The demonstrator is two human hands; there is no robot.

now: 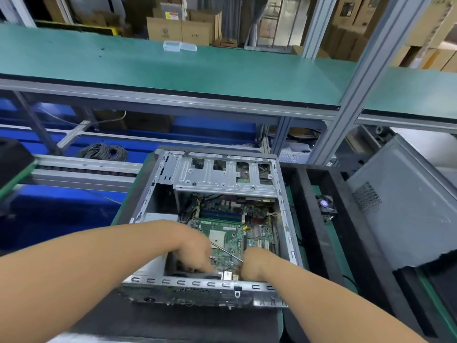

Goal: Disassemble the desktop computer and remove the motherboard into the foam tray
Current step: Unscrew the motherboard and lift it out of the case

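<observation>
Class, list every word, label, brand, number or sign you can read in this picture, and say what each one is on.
None can be read.
Red-and-yellow label on a cardboard box: too blurred.
Print on the front cardboard boxes: too faint.
Markings on the motherboard: too small.
</observation>
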